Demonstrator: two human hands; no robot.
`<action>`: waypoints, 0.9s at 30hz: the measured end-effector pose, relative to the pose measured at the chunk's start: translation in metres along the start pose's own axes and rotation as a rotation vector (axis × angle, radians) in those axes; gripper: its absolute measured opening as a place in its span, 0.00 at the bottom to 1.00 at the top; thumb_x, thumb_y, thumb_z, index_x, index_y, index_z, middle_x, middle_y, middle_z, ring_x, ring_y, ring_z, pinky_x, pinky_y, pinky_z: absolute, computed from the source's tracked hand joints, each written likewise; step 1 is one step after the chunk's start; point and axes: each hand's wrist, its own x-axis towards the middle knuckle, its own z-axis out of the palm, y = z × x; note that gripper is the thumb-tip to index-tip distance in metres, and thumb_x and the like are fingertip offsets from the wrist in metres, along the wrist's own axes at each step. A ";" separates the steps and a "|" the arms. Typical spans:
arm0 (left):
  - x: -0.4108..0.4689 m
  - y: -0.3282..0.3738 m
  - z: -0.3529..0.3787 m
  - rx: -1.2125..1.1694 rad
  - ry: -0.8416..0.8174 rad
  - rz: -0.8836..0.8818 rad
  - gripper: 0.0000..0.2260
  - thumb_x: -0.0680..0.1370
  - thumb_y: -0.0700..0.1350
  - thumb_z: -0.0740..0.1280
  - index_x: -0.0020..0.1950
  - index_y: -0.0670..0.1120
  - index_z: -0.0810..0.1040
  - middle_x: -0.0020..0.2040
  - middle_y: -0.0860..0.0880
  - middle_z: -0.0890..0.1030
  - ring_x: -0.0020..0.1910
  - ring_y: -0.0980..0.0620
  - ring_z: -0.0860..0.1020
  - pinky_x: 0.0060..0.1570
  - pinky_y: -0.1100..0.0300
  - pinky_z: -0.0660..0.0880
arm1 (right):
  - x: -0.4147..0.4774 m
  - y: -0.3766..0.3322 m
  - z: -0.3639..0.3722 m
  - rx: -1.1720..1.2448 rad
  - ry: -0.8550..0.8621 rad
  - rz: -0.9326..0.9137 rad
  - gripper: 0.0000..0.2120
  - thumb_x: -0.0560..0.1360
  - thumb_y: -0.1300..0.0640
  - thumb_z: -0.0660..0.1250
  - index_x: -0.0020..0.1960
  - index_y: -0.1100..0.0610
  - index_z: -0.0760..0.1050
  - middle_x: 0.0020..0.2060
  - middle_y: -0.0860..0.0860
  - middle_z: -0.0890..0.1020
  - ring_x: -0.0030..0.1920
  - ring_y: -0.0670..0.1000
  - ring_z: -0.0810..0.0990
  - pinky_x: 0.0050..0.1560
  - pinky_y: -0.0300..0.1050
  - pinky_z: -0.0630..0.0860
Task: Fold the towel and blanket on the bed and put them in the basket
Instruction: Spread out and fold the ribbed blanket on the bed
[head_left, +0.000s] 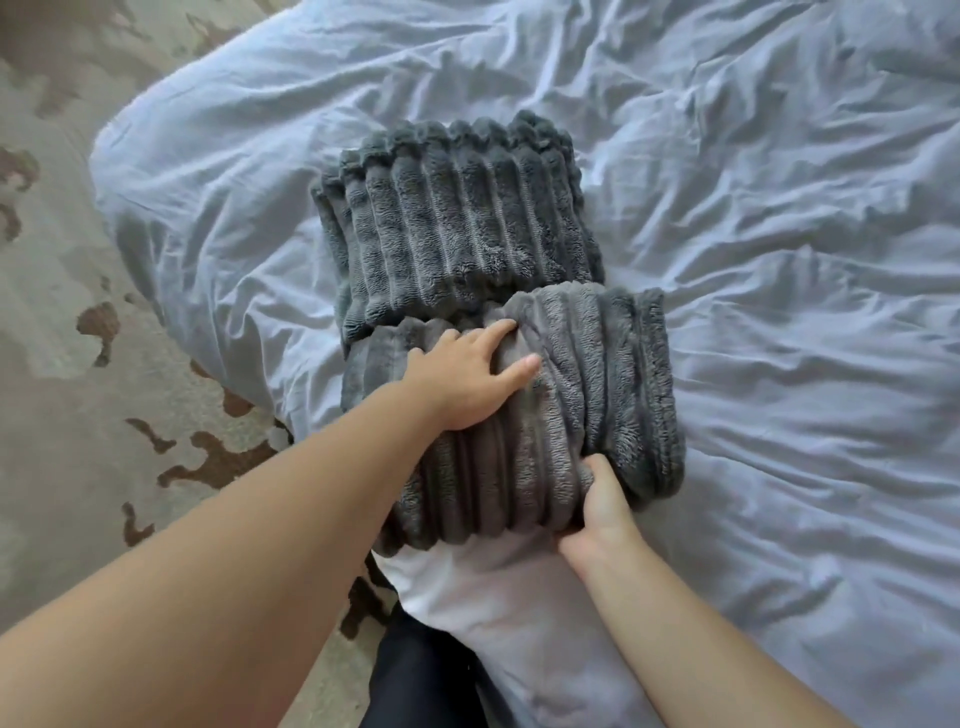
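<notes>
L hand fingers are spread & pressed flat on top of the near half of the ribbed grey blanket, palm down, not curled round anything; index tip sits at the crease where the near layer rolls up against the far half, thumb lies along the plush toward the R. R hand is clenched on the blanket's near edge, close to its near-R corner: thumb on top, other fingers tucked under the fabric & hidden, so only the thumb & back of hand show.

Blanket is folded into a thick multi-layer strip w/ its long axis running away from the person, from the near bed edge toward mid-bed, tilted a bit L at the far end. Ribs run along that same axis. Near half is bunched & raised, overlapping the far half, which lies flat w/ stacked layer edges showing at its L side & scalloped far end. Near end overhangs the bed corner slightly.

Both forearms are bare, L reaching in from lower L, R from lower R. Blanket rests on a wrinkled pale blue-white duvet, near the L corner of the bed. Beyond the bed edge, L side, a grey-beige rug w/ brown blotches. Dark trouser leg shows at bottom centre.
</notes>
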 end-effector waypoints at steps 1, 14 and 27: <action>0.004 -0.001 -0.003 -0.007 -0.023 -0.017 0.33 0.74 0.73 0.48 0.76 0.61 0.53 0.74 0.48 0.67 0.73 0.46 0.61 0.66 0.37 0.60 | -0.002 0.001 0.000 0.000 0.007 -0.002 0.09 0.75 0.57 0.59 0.39 0.54 0.76 0.40 0.53 0.81 0.48 0.54 0.79 0.56 0.49 0.75; -0.081 0.036 0.046 -0.130 -0.407 0.003 0.41 0.66 0.79 0.46 0.75 0.61 0.59 0.76 0.53 0.62 0.75 0.47 0.61 0.74 0.52 0.54 | -0.118 0.013 -0.085 -0.034 -0.014 0.127 0.11 0.77 0.58 0.61 0.43 0.61 0.80 0.35 0.59 0.85 0.47 0.58 0.81 0.58 0.57 0.76; -0.049 0.030 -0.009 -0.410 -0.579 -0.141 0.32 0.75 0.71 0.52 0.64 0.49 0.76 0.62 0.49 0.79 0.57 0.48 0.78 0.60 0.52 0.73 | -0.142 -0.036 0.013 -0.086 0.093 0.041 0.09 0.75 0.57 0.67 0.39 0.61 0.80 0.27 0.57 0.83 0.23 0.56 0.81 0.19 0.51 0.77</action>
